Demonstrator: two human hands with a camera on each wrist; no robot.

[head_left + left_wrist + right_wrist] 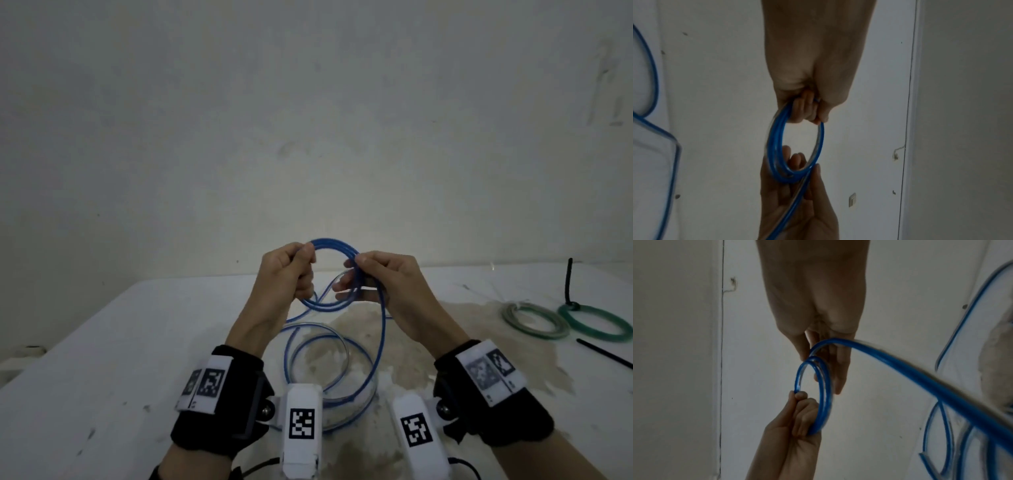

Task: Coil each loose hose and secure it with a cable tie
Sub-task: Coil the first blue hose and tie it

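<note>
A thin blue hose [334, 246] is partly wound into a small coil held up above the table. My left hand [297, 270] grips the coil's left side with curled fingers [807, 112]. My right hand [368, 277] pinches the coil's right side between thumb and fingers [838, 369]. From the right hand the loose length of the blue hose [920, 379] runs down into wide loops [342, 359] lying on the table between my wrists. The coil [795, 146] shows two or three turns.
The white table [120, 342] has a stained patch in the middle. At the right lie a grey coiled hose [532, 320] and a green coiled hose [594, 323] with a black cable tie [569, 284] standing up from it. Another black tie [604, 353] lies near the right edge.
</note>
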